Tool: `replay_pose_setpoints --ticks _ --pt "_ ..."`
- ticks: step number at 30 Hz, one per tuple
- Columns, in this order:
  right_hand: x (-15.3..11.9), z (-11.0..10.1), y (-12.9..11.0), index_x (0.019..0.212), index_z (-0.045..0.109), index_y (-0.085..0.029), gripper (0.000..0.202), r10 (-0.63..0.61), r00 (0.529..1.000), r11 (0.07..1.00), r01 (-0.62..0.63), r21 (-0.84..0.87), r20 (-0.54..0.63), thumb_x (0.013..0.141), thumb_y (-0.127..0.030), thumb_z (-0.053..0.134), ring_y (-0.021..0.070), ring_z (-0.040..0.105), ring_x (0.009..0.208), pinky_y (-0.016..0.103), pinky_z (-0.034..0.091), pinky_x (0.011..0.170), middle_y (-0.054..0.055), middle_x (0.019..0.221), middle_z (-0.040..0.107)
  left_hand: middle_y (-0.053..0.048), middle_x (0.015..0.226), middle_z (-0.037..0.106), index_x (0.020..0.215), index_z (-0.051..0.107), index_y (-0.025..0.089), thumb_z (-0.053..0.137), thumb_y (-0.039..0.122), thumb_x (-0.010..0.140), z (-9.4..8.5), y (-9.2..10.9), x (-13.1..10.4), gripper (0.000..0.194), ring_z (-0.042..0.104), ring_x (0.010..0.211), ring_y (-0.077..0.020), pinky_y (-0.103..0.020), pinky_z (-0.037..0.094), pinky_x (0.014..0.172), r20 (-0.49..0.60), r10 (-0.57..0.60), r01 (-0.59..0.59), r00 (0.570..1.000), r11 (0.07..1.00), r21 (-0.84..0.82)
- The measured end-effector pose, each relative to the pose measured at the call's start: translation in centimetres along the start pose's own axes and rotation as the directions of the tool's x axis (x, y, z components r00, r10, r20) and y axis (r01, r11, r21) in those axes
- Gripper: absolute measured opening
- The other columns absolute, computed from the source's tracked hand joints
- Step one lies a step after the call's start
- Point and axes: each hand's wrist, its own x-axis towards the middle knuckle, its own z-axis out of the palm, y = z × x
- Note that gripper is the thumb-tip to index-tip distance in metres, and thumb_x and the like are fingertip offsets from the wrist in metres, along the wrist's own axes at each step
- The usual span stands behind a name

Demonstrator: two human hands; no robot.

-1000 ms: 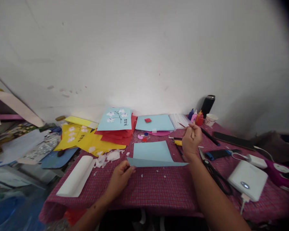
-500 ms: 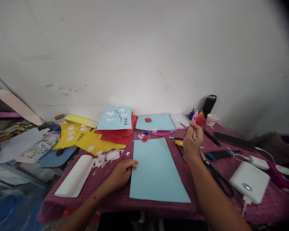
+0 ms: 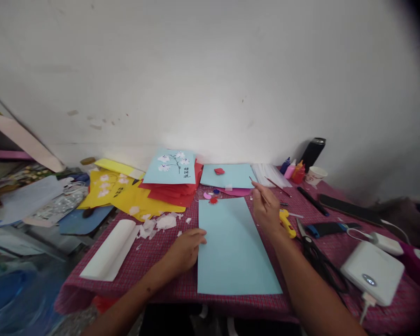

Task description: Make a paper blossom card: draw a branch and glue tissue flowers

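A plain light-blue sheet point(image 3: 234, 252) lies on the checked cloth in front of me. My left hand point(image 3: 187, 249) rests at its left edge, fingertips on the paper; the fingers are curled together and I cannot make out anything in them. My right hand point(image 3: 268, 210) is raised near the sheet's upper right edge, pinching a thin brush whose tip point(image 3: 251, 178) points up and left. Small pink, blue and red paint dishes point(image 3: 213, 200) sit just beyond the sheet's top edge. Behind them a red folded piece point(image 3: 219, 171) lies on another blue sheet point(image 3: 206, 176).
Left are a white paper roll point(image 3: 108, 252), torn white scraps point(image 3: 166, 221), yellow sheets point(image 3: 129, 198) and a painted blue card point(image 3: 154, 170) on red paper. Right are a yellow tool point(image 3: 287, 224), scissors point(image 3: 318, 259), paint bottles point(image 3: 298, 171), a paper cup point(image 3: 316, 174) and a white power bank point(image 3: 373, 270).
My right hand has moved left and slightly down with the brush, towards the paint dishes, uncovering another brush at the back. The view has shifted a little; my left hand stays at the sheet's edge.
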Motion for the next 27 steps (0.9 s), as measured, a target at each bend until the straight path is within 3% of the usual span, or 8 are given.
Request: replay_pose_setpoints --ticks 5,9,11,13,15,23,27 --pt "-0.4 0.3 0.3 0.122 0.067 -0.019 0.032 0.042 0.999 0.999 -0.041 -0.022 0.025 0.096 -0.028 0.051 0.0228 0.068 0.091 0.040 0.053 0.087 0.009 0.101 0.073 -0.012 0.122 0.068 0.101 0.070 0.016 0.047 0.001 0.082 -0.3 -0.3 0.4 0.033 0.062 0.114 -0.0224 -0.040 0.050 0.101 0.007 0.030 -0.030 1.000 0.993 0.111" --pt "-0.7 0.6 0.7 0.122 0.066 -0.019 0.032 0.048 0.999 0.998 -0.048 -0.034 0.012 0.094 -0.027 0.053 0.0226 0.068 0.089 0.039 0.054 0.086 0.009 0.099 0.073 -0.011 0.125 0.066 0.108 0.069 0.017 0.047 0.006 0.087 -1.1 1.5 -0.2 0.032 0.060 0.116 -0.0233 -0.044 0.047 0.104 -0.057 0.003 0.005 0.998 0.990 0.143" --pt "-0.8 0.7 0.9 0.122 0.066 -0.019 0.032 0.055 0.998 0.998 -0.055 -0.035 0.014 0.094 -0.027 0.054 0.0227 0.069 0.089 0.039 0.054 0.085 0.009 0.099 0.074 -0.011 0.133 0.061 0.119 0.065 0.019 0.050 0.020 0.092 -1.3 2.9 -0.5 0.031 0.055 0.124 -0.0248 -0.046 0.043 0.107 -0.010 -0.017 0.018 1.000 0.994 0.109" --pt "-0.9 0.8 0.9 0.121 0.066 -0.019 0.031 0.053 0.998 0.998 -0.052 -0.039 0.021 0.093 -0.026 0.055 0.0228 0.069 0.089 0.040 0.054 0.085 0.009 0.099 0.074 -0.012 0.147 0.050 0.136 0.055 0.023 0.058 0.041 0.090 -1.3 4.1 -0.6 0.049 0.044 0.136 -0.0301 -0.050 0.036 0.112 0.098 -0.002 -0.006 0.995 0.997 0.082" --pt "-1.0 0.9 0.8 0.119 0.067 -0.019 0.030 0.047 0.999 0.998 -0.046 -0.048 0.022 0.092 -0.026 0.055 0.0231 0.069 0.089 0.040 0.054 0.086 0.009 0.098 0.074 -0.012 0.152 0.043 0.143 0.048 0.026 0.059 0.052 0.088 -1.2 4.9 -0.6 0.061 0.038 0.141 -0.0324 -0.052 0.031 0.115 0.169 0.005 -0.014 0.986 0.998 0.055" --pt "-1.2 1.1 0.2 0.119 0.067 -0.019 0.031 0.044 0.998 0.998 -0.041 -0.057 0.054 0.092 -0.027 0.055 0.0234 0.069 0.089 0.041 0.054 0.086 0.009 0.099 0.073 -0.011 0.153 0.041 0.137 0.052 0.027 0.063 0.051 0.085 -1.0 5.6 -0.2 0.059 0.037 0.140 -0.0328 -0.051 0.029 0.115 0.206 0.027 -0.029 0.978 1.000 0.008" --pt "-1.2 1.2 0.0 0.119 0.066 -0.019 0.031 0.053 0.997 0.997 -0.050 -0.052 0.063 0.092 -0.028 0.054 0.0227 0.068 0.084 0.040 0.055 0.082 0.008 0.094 0.073 -0.011 0.140 0.054 0.132 0.057 0.024 0.056 0.043 0.092 -2.1 4.3 -0.6 0.045 0.048 0.130 -0.0274 -0.043 0.036 0.110 0.151 0.029 -0.034 0.988 0.999 0.033"
